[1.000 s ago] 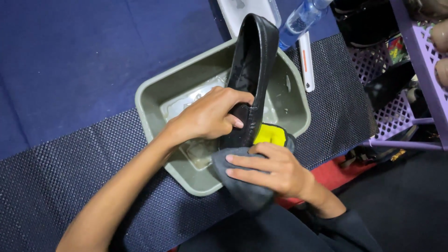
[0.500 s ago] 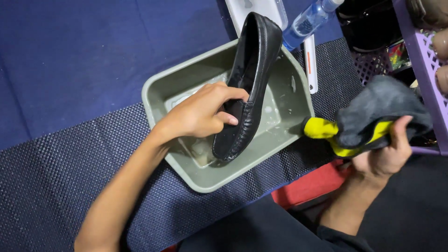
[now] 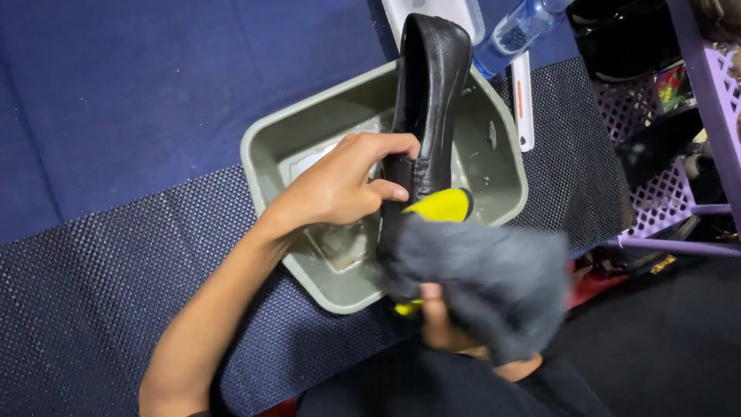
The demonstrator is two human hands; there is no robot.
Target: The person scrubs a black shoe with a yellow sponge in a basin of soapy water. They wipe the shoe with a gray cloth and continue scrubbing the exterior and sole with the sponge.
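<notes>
The left hand (image 3: 340, 185) grips one black shoe (image 3: 423, 116) over one grey tub (image 3: 266, 150). Just below it, the right hand (image 3: 444, 324) clutches one grey cloth (image 3: 494, 282) with a yellow patch, pressed against the shoe's lower end. One bottle (image 3: 513, 35) lies beyond the tub

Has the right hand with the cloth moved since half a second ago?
Yes. The right hand brought the grey cloth left, from beside the purple rack onto the shoe.
</notes>
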